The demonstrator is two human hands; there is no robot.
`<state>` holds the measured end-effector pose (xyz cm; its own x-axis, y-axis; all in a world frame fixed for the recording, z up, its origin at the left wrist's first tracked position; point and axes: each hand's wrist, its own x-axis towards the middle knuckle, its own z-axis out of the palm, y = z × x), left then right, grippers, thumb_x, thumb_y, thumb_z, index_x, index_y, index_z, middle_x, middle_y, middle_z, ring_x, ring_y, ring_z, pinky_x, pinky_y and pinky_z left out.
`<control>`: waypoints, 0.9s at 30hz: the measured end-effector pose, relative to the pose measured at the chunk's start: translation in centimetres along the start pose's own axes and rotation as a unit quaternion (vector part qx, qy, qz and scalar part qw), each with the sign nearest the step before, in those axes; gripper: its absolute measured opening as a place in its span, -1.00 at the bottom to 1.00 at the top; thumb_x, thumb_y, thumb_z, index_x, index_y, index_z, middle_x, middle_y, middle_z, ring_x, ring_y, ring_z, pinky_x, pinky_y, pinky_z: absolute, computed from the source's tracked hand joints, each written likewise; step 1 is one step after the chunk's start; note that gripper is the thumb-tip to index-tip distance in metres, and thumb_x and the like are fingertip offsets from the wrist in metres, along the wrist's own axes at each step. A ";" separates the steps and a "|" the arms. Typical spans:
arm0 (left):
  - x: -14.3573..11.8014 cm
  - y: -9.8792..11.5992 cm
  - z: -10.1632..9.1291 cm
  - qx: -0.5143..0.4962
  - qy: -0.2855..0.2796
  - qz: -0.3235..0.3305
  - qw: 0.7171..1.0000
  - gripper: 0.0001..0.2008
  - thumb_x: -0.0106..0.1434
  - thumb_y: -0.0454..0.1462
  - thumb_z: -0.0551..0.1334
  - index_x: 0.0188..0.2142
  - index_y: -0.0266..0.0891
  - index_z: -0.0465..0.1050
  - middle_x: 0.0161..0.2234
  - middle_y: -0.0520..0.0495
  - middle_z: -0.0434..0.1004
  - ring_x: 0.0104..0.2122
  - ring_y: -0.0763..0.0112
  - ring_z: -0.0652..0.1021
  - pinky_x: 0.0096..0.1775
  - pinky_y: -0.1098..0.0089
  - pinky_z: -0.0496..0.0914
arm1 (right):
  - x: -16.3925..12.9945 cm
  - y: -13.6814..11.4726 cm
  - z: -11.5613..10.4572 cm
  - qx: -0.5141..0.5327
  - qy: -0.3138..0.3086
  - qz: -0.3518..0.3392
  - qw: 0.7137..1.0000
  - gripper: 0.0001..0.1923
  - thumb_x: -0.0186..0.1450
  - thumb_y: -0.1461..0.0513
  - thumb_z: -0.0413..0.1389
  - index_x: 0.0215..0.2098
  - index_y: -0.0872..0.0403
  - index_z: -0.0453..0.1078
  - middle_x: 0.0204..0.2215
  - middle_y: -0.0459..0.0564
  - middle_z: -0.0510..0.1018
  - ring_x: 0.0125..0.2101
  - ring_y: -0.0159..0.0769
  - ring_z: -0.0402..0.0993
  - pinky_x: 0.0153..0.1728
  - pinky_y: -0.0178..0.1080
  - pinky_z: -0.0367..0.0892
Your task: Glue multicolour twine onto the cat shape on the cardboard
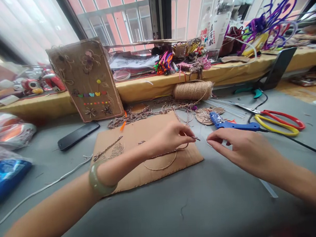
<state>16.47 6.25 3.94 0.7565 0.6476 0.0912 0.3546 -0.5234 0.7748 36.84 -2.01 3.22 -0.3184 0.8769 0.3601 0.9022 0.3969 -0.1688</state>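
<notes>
My left hand (174,137) is closed in a pinch on a brown twisted cord (197,139), whose end sticks out past the fingertips. Below that hand lies a cardboard sheet (142,177) with a drawn curve, and part of the cord runs across it. A leaf shape filled with cord (116,150) and a straight piece of cord (107,148) are on the sheet's left part. Just right of the cord's end, my right hand (235,146) has thumb and forefinger pressed together; whatever is between them is too small to name.
Behind my right hand are a blue glue gun (231,125), scissors (278,122) and a corrugated cardboard piece (206,116). A twine roll (192,90) lies by the ledge. To the left are a phone (78,135), a decorated cardboard panel (93,79) and a white cable (46,188).
</notes>
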 end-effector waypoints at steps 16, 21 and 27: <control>-10.4 -1.6 -2.5 -0.085 0.074 -0.290 0.951 -0.72 0.17 -0.06 0.21 -0.40 -0.23 0.51 -0.49 0.03 0.52 -0.44 0.43 0.45 -0.39 0.45 0.27 | 4.4 -3.2 4.3 0.084 -0.122 -0.182 0.972 -0.74 0.33 0.30 -0.05 -0.12 0.05 0.44 -0.30 0.01 0.50 -0.33 -0.32 0.44 -0.35 -0.29 0.33; -11.0 -2.5 -1.7 0.028 0.099 -0.255 0.962 -0.80 0.21 -0.16 0.18 -0.40 -0.21 0.50 -0.47 0.05 0.50 -0.46 0.46 0.42 -0.42 0.46 0.25 | 4.1 -3.6 4.4 0.069 -0.095 -0.235 0.965 -0.74 0.30 0.37 -0.04 -0.15 0.10 0.45 -0.29 0.04 0.51 -0.33 -0.29 0.41 -0.39 -0.26 0.30; -11.7 -3.1 -0.9 0.133 0.154 -0.211 0.956 -0.89 0.20 -0.24 0.18 -0.41 -0.20 0.42 -0.50 0.06 0.40 -0.52 0.48 0.36 -0.49 0.48 0.22 | 3.6 -3.5 4.0 0.051 -0.065 -0.293 0.953 -0.74 0.31 0.40 -0.07 -0.15 0.20 0.43 -0.25 0.12 0.52 -0.27 -0.24 0.42 -0.33 -0.21 0.37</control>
<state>6.01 0.80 1.02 0.3313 0.9434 0.0167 0.7511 -0.2745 0.6004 31.35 0.87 1.41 -0.7974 0.5209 0.3046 0.5282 0.8466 -0.0648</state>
